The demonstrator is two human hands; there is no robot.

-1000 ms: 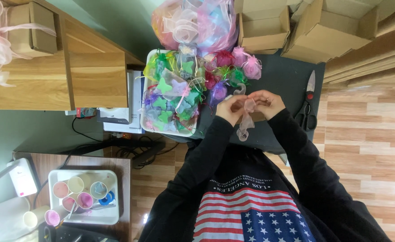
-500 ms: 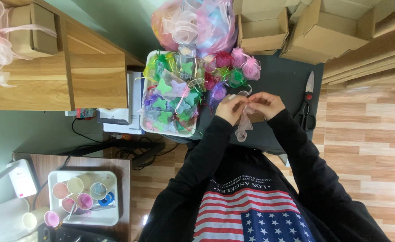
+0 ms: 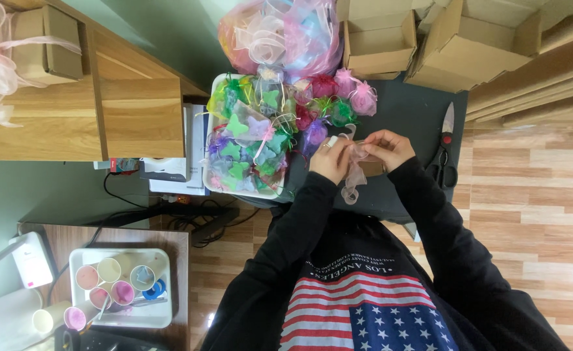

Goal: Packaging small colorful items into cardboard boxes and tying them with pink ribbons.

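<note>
At the far left, a cardboard box tied with a pink ribbon (image 3: 23, 49) sits on a wooden shelf (image 3: 104, 117). Below it, a white tray of ribbon spools (image 3: 120, 286) rests on a small wooden table (image 3: 176, 237), with pink, purple and blue rolls standing in it. A tangle of black cables (image 3: 169, 211) runs across the floor between shelf and table.

Further right, a white tray of filled gauze bags (image 3: 247, 140) lies on the dark tabletop (image 3: 416, 110); the bags are green, purple, yellow and red, each drawn shut with thin ribbon. Above the tray sits a clear plastic bag of pale gauze pouches (image 3: 286, 32), and a few red and pink filled bags (image 3: 348, 91) lie just beside the tray.

The person's left hand (image 3: 332, 159) is closed in a pinch on one side of a pink gauze pouch (image 3: 352, 172), fingers curled around its fabric. The pouch is sheer, pale pink and limp, gathered at the top between the two hands, with its lower part hanging down over the table's near edge toward the black sleeves. The right hand (image 3: 387, 148) grips the other side of the pouch's top, fingers bent and thumb pressed in; what exactly the fingertips pinch is too small to tell.

Right of the hands, black-handled scissors (image 3: 445, 153) lie on the tabletop, blades closed, apart from the pouch. Open cardboard boxes (image 3: 429, 39) are stacked along the far edge.
</note>
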